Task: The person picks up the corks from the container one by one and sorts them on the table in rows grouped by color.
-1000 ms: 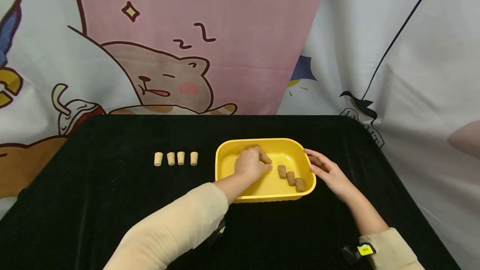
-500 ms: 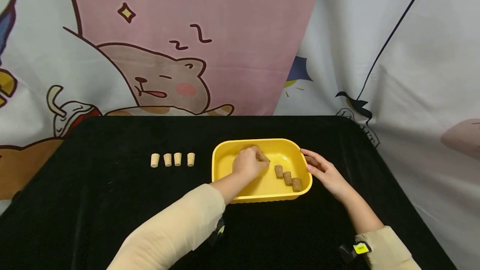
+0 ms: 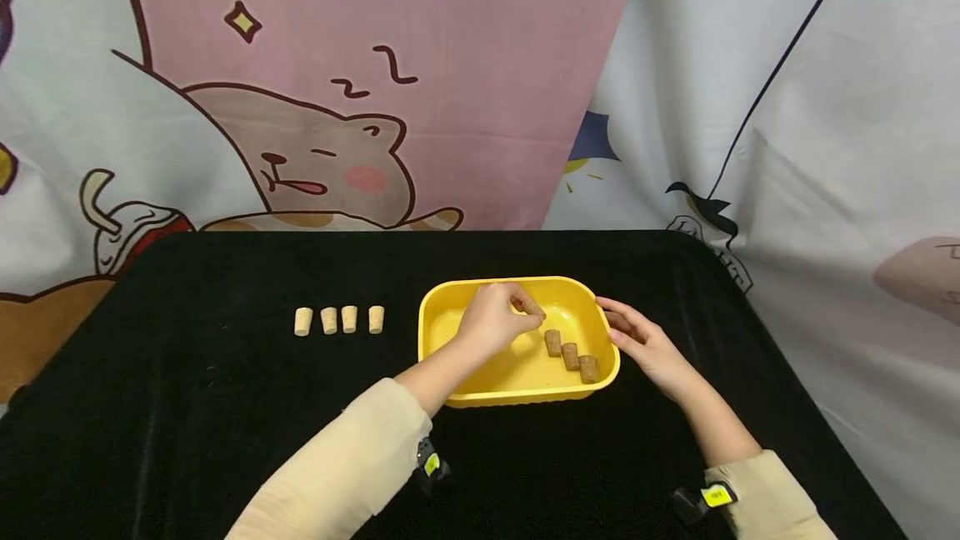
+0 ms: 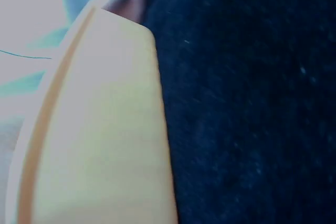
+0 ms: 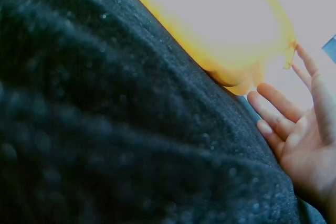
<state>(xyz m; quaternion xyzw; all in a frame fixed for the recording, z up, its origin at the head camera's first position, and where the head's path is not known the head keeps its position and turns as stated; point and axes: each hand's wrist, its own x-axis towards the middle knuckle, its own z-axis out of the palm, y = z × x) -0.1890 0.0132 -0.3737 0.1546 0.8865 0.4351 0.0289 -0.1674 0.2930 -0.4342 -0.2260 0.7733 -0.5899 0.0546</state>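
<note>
A brown cork stopper [image 3: 533, 307] is pinched between the thumb and fingers of my left hand [image 3: 489, 322], over the inside of a yellow plastic basin [image 3: 517, 397]. Three more brown corks [image 3: 570, 356] sit in a slanting row on the basin's right side. My right hand [image 3: 654, 352] touches the basin's right rim with its fingertips; in the right wrist view its fingers [image 5: 281, 100] are spread beside the outer wall. The basin's side [image 4: 110, 124] hides my left hand in the left wrist view.
Several paler corks [image 3: 349, 319] stand in a row on the black cloth-covered table [image 3: 225, 407], left of the basin. A printed curtain [image 3: 480, 107] hangs behind the table's far edge.
My left hand has risen slightly and shifted right relative to the basin, with the cork in its fingers. The right hand stays at the rim. The head view has shifted a little.
</note>
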